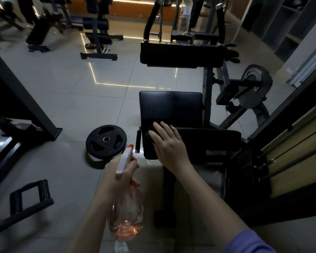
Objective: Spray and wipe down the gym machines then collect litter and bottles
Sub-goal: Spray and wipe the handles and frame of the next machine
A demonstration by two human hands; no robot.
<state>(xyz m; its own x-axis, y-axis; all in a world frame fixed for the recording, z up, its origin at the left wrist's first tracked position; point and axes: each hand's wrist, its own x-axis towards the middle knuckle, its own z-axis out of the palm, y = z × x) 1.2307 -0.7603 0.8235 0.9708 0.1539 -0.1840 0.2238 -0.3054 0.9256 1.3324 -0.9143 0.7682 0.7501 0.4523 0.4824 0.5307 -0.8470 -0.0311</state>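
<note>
Spray bottle (125, 212) nearest, low centre: clear body, pinkish liquid in bottom, white trigger head, orange nozzle aimed far toward seat pad (171, 108). Left hand (119, 177) wrapped round bottle neck, fingers curled shut on it. Right hand (167, 143) palm-down on near edge of seat pad, fingers spread slightly, pressing dark cloth (150, 133) flat. Wet droplets on floor (62, 92) just beside pad's near-left corner. Weight plate (106, 141) flat on floor, left of seat. Water bottle (184, 17) upright on machine's far frame.
</note>
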